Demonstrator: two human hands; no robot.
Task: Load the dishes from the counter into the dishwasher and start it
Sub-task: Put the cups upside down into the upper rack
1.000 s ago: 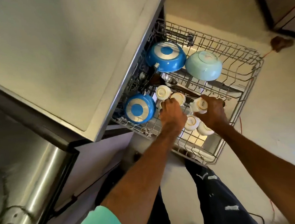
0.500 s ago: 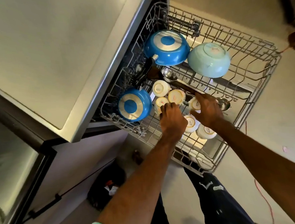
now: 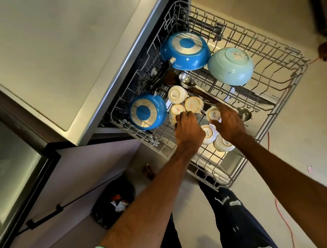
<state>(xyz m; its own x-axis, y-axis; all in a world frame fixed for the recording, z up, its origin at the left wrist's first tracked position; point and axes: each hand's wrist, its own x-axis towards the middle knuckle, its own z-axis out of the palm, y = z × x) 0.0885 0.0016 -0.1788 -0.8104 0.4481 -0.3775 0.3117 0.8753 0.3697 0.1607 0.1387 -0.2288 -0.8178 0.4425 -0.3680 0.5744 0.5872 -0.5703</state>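
The grey wire dishwasher rack [image 3: 282, 107] is pulled out over the floor. Upside down in it are a large blue pan [image 3: 184, 50], a small blue pan [image 3: 148, 111], a light blue bowl [image 3: 230, 66] and several white cups. My left hand [image 3: 188, 131] curls its fingers over the edge of one white cup [image 3: 176, 110] beside the small pan. My right hand [image 3: 229, 123] holds another white cup [image 3: 212, 113] between thumb and fingers, set down among the others. Two steel ladles [image 3: 187, 79] lie across the rack behind the cups.
The steel-edged counter top [image 3: 62, 59] overhangs the rack's left side. Two more cups [image 3: 208, 134] sit between my wrists. A dark bag of rubbish [image 3: 113, 204] lies on the floor under the counter, and an orange cord [image 3: 283, 218] runs along the floor at right.
My right hand has lowered its cup into the rack beside the others. My left hand has shifted slightly left onto the cup by the small pan. The view has tilted.
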